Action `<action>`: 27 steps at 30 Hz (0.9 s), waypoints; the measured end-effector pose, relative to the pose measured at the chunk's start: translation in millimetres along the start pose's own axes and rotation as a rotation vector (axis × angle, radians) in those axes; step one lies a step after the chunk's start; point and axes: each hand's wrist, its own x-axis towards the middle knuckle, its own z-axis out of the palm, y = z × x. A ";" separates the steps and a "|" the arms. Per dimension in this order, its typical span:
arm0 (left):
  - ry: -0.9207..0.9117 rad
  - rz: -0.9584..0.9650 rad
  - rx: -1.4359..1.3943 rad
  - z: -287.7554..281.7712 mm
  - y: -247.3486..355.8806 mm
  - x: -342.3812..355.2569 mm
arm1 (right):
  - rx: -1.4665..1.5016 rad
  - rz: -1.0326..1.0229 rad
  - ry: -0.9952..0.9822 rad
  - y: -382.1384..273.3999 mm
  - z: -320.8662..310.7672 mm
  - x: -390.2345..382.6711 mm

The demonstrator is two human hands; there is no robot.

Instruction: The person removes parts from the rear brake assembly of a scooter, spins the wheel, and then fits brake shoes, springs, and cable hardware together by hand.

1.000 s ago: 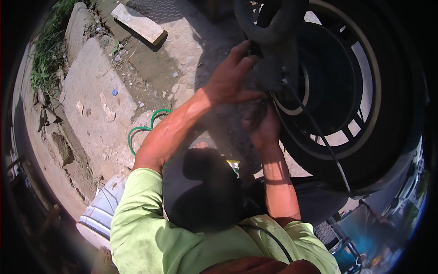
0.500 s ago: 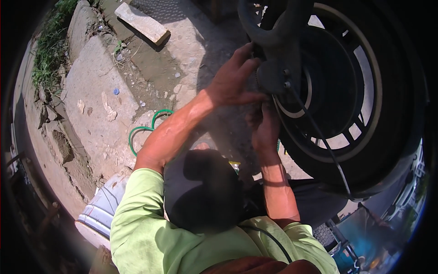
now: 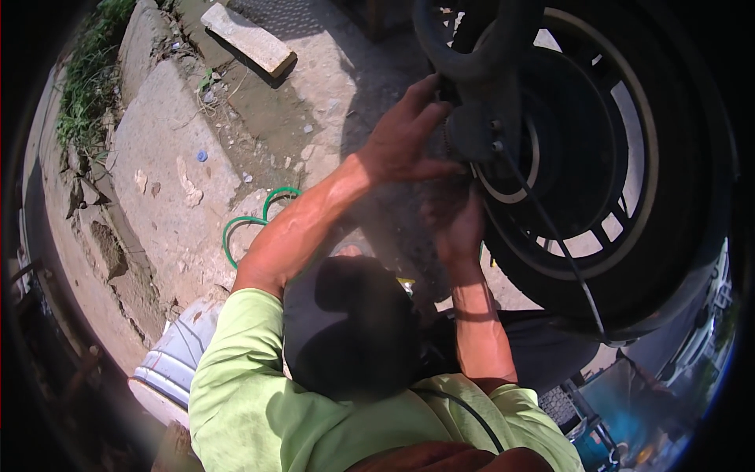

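Observation:
My left hand (image 3: 397, 138) grips the edge of a dark metal fork bracket (image 3: 480, 134) beside the hub of a large wheel (image 3: 672, 149). My right hand (image 3: 454, 216) is just below, at the hub's left side, with bent fingers in shadow; what they hold is hidden. A thin rod or cable (image 3: 546, 224) runs from the bracket down across the wheel. A curved dark tube (image 3: 452, 55) rises above my left hand.
A green hose (image 3: 236, 224) lies looped on broken concrete (image 3: 169, 134). A pale block (image 3: 248, 39) lies at the upper left, near grass (image 3: 82, 102). A white bucket (image 3: 169, 366) stands at the lower left. Tools or equipment (image 3: 590, 425) sit at the lower right.
My right hand's fingers have shifted slightly at the hub. My left hand stays on the bracket, and the whole view has moved a little.

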 end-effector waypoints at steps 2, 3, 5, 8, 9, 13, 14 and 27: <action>-0.008 -0.015 -0.016 -0.5 0.7 0.4 | -0.298 -0.293 0.121 2.7 4.1 -2.4; -0.002 -0.001 0.013 -1.4 0.7 1.1 | -0.297 -0.293 0.121 1.8 7.7 -4.7; 0.002 0.013 0.040 -2.4 1.0 0.7 | -0.155 -0.079 0.078 -0.9 14.4 -9.8; -0.002 0.016 0.037 -2.4 2.2 1.3 | -0.121 0.089 -0.178 -1.7 2.7 -12.1; -0.005 0.014 0.023 -1.2 2.0 1.8 | -0.122 0.088 -0.178 0.3 -10.4 -4.3; -0.006 0.007 0.037 -1.9 1.7 -0.1 | 0.127 0.003 -0.158 8.0 -8.5 -1.7; -0.006 0.007 0.039 -2.3 1.9 -0.9 | -0.108 -0.048 -0.004 8.9 3.3 -9.5; -0.022 -0.015 0.023 -1.0 -0.2 -2.5 | -0.609 -0.289 0.030 -12.6 4.6 -19.3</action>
